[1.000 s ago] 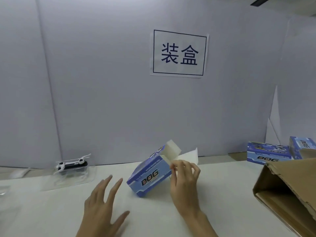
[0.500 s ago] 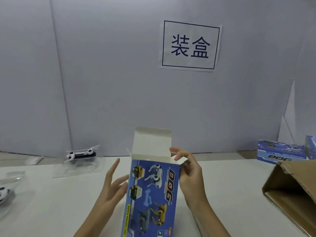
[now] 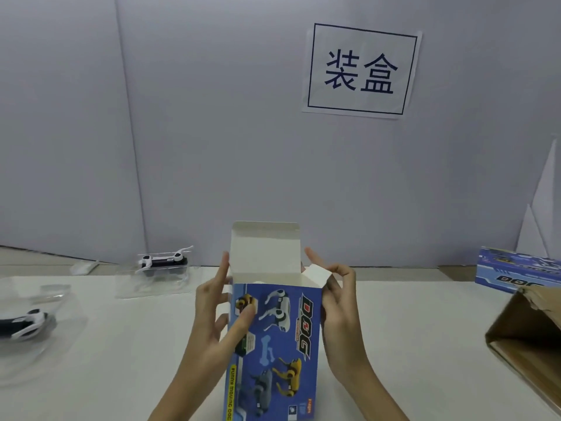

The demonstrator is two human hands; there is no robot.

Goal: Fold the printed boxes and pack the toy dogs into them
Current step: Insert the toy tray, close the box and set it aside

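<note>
Standing upright: printed box (image 3: 274,344), long axis vertical, open flap up | left hand (image 3: 212,323) and right hand (image 3: 340,314) grip its sides

Illumination is even, diffuse and moderately bright, with a cool grey-blue cast and no visible source; shadows under the white-covered table (image 3: 409,323) items are faint. The picture is soft overall. Wide-angle distortion bends the pale partition wall (image 3: 212,132) seams, and the brown corrugated cardboard carton (image 3: 528,341) at right is smeared.
</note>
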